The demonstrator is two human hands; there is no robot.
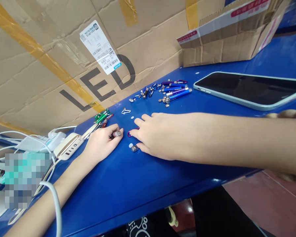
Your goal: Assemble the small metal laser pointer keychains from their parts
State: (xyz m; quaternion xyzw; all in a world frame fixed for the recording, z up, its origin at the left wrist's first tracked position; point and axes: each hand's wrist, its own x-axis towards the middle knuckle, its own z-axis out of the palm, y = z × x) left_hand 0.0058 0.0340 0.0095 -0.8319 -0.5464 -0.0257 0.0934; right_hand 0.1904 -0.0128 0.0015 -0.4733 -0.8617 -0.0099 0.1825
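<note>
My left hand (102, 141) is closed around a small dark flashlight tube (117, 134) with a silver end, just above the blue table (108, 191). My right hand (153, 136) lies palm down with its fingers apart. Beneath its fingers, a pink carabiner clip (129, 133) is partly hidden; I cannot tell whether they touch it. A short silver metal piece (134, 148) lies by the thumb. Farther back is a silver carabiner clip (125, 111). Green tubes (102, 117) and a dark red one lie beyond my left hand.
Blue and purple tubes (179, 94), button cells and small clips lie at the back. A phone (249, 89) rests at right. Behind stand a large carton (148, 36) and an opened cardboard box (217, 49). White cables and a power strip (69, 146) crowd the left side.
</note>
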